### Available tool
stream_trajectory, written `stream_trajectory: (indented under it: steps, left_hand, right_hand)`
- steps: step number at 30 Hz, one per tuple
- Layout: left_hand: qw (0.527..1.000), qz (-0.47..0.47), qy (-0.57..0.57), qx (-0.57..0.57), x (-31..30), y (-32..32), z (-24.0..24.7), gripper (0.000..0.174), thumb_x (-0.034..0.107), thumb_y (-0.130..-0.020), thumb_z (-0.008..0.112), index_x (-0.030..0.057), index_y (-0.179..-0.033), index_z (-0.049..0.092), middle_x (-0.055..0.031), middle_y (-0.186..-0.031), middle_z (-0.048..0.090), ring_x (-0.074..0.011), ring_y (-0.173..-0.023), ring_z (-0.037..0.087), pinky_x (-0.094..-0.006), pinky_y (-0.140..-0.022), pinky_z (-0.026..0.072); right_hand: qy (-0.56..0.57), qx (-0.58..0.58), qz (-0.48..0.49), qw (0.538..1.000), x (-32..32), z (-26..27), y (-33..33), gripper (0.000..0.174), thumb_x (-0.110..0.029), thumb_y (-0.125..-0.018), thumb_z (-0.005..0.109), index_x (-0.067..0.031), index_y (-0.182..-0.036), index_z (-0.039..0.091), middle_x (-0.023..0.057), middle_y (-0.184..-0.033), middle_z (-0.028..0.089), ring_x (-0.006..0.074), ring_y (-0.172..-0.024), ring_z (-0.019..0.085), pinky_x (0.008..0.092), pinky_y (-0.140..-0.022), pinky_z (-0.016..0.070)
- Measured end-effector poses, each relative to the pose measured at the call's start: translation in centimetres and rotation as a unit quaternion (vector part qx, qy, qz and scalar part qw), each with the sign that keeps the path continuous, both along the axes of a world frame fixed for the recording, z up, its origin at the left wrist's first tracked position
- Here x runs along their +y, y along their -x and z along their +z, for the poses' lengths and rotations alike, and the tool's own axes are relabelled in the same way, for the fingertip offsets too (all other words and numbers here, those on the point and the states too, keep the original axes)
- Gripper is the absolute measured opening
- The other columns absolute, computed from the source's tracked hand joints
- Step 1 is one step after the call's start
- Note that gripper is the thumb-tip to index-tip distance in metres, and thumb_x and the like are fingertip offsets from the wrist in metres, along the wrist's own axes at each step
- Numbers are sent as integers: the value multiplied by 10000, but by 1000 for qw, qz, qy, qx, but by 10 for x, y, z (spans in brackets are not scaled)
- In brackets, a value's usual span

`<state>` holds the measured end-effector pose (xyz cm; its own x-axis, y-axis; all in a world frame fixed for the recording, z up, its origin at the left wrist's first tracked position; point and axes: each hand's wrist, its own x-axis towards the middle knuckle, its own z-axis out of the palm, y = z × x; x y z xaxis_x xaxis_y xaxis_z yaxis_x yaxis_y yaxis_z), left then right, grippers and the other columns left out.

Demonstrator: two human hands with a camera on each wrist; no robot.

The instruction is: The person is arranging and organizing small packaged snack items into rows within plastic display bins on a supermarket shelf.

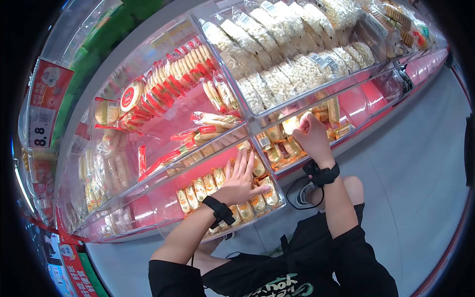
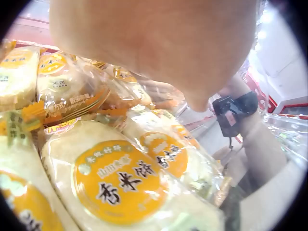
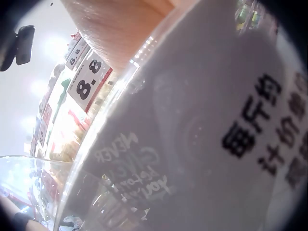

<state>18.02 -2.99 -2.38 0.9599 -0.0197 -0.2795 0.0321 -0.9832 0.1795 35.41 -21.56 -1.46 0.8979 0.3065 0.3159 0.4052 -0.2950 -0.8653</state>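
In the head view my left hand (image 1: 241, 178) rests palm down, fingers spread, over rows of wrapped rice crackers (image 1: 210, 184) in a lower clear bin. These crackers (image 2: 125, 185) have round orange labels with dark writing in the left wrist view, and the hand hangs close above them. To the right, my right hand (image 1: 314, 138) is over the neighbouring lower bin, its fingers curled in. Gold and orange wrapped snacks (image 1: 282, 148) lie beside and below it. Nothing shows between those fingers; their inner side is hidden.
Above, a clear bin holds bagged puffed rice cakes (image 1: 297, 74). Red-wrapped round biscuits (image 1: 170, 79) fill part of a pink-lined bin (image 1: 173, 116) at left. A white label panel (image 3: 192, 120) stands close to my right wrist. Grey floor (image 1: 396, 198) extends to the right.
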Motion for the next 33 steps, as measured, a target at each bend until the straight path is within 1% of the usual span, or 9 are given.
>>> stream_trajectory:
  steps: [4, 10, 15, 17, 19, 20, 24, 28, 33]
  left_hand:
    - [998, -38, -33, 21, -8, 21, -8, 1123, 789, -754, 407, -3, -1455, 33, -265, -1502, -7, -388, -1405, 1, -590, -1082, 77]
    - [999, -37, -18, 8, -7, 22, -7, 1077, 759, -775, 421, 19, -1461, 45, -262, -1502, 7, -399, -1402, 26, -580, -1085, 81]
    - [996, -8, 83, 3, 0, 25, 43, 905, 591, -835, 532, 27, -1446, 175, -257, -1492, 109, -355, -1409, 69, -522, -1109, 96]
    - [988, 6, 156, 7, 8, 32, 58, 770, 458, -855, 591, 12, -1400, 280, -246, -1423, 299, -356, -1304, 336, -456, -1063, 268]
    - [942, 90, 317, 64, 7, 33, 86, 731, 431, -865, 593, 9, -1386, 301, -233, -1362, 412, -350, -1205, 477, -412, -1012, 361]
    - [911, 127, 392, -4, 0, 39, 92, 665, 355, -884, 601, -7, -1369, 323, -195, -1208, 553, -275, -1056, 587, -323, -881, 460]
    - [689, 220, 690, -11, -16, 52, 112, 556, 201, -916, 572, -21, -1356, 314, -142, -1205, 529, -198, -1091, 551, -324, -879, 459]
    - [632, 254, 730, -60, -26, 62, 114, 437, 147, -910, 575, 3, -1276, 384, -116, -1174, 536, -181, -1094, 542, -347, -905, 459]
    - [657, 266, 696, -114, -22, 70, 105, 400, 153, -857, 664, 7, -1174, 469, -67, -1033, 595, -105, -927, 580, -244, -760, 484]
  right_hand:
    - [3, -15, -5, 1000, 3, -6, -1, 205, -127, -698, 632, -11, -743, 468, 143, -619, 526, 317, -620, 576, 378, -580, 451]
    - [-6, 48, 6, 999, -3, 5, -1, 224, -152, -710, 644, -9, -694, 472, 98, -601, 503, 213, -572, 525, 324, -562, 426]
    - [57, 100, 181, 977, -35, 46, 9, 230, -144, -714, 640, -7, -679, 459, 50, -589, 447, 141, -547, 422, 303, -523, 372]
    - [71, 100, 256, 959, -46, 67, 21, 234, -144, -717, 636, -9, -676, 450, 40, -586, 434, 134, -544, 405, 300, -512, 356]
    - [35, 69, 310, 947, -51, 80, 34, 231, -126, -721, 635, -17, -668, 438, 30, -580, 425, 114, -542, 405, 271, -497, 345]
    - [24, 68, 336, 939, -51, 92, 42, 234, -122, -722, 637, -19, -667, 435, 28, -582, 425, 110, -542, 405, 267, -495, 346]
    - [13, 23, 414, 910, -35, 109, 76, 245, -137, -753, 664, -26, -705, 451, 31, -617, 465, 128, -552, 452, 274, -510, 385]
    - [27, -10, 458, 888, -15, 106, 96, 232, -142, -779, 658, -18, -724, 469, 61, -635, 496, 199, -566, 497, 312, -529, 400]
    - [50, -6, 457, 888, -11, 103, 97, 244, -150, -772, 681, -17, -755, 477, 70, -663, 509, 196, -583, 511, 316, -545, 409]
